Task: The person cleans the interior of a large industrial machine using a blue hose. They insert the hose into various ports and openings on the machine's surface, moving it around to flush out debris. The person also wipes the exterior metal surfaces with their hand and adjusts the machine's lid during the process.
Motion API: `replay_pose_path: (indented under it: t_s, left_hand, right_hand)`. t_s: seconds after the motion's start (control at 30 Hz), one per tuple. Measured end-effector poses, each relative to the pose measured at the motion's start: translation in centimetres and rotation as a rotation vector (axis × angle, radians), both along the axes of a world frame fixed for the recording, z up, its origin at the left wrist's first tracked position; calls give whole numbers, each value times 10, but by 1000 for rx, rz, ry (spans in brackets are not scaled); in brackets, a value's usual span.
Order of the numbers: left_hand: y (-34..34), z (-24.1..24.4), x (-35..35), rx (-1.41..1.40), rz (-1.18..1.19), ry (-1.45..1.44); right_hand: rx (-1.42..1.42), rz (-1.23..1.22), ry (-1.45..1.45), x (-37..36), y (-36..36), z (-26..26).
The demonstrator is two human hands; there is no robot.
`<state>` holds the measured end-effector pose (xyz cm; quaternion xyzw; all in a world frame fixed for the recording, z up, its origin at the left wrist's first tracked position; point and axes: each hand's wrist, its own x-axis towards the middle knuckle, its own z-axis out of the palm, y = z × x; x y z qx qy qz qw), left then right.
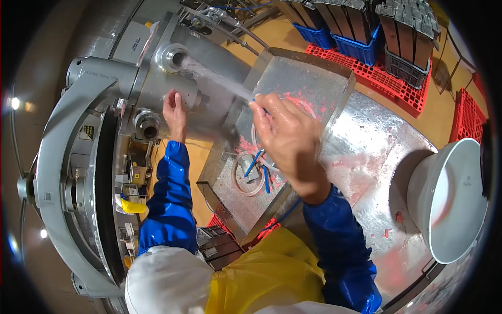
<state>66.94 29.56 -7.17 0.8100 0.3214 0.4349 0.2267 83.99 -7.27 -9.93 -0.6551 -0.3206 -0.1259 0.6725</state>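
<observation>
My right hand [292, 141] is closed around a small blue-ended piece, mostly hidden by the fingers; it looks like a hose nozzle. A jet of water [219, 80] runs between this hand and the round pipe port [176, 58] on a large stainless-steel machine [164, 84]. In front of the machine's cylinder, my left hand [175, 112] is raised with nothing seen in it, its thumb apart from the fingers. Whether it touches the metal I cannot tell. A second pipe port [148, 127] sits just left of it.
Below my right hand, a perforated metal tray [235, 208] holds clear tubing [235, 176], blue-handled fittings [266, 179] and pink scraps. A wet steel table [364, 157] bears a large white tub [419, 196]. Blue crates [359, 47] with metal moulds stand on red pallets [408, 92].
</observation>
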Motion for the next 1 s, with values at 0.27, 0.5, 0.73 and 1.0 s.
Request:
replay_pose_path:
  t_s: [0.27,0.5,0.73,1.0]
  left_hand:
    - [-14,9,-1,884,258,372]
    - [-3,34,35,-426,-191,-115]
    - [21,83,10,1032,295,683]
    - [55,65,10,1196,628,876]
  right_hand:
    - [-28,32,-10,-16,7,-7]
    - [-208,191,2,-20,33,25]
    - [-500,118,262,38,30,-18]
    - [118,247,295,54,34,-12]
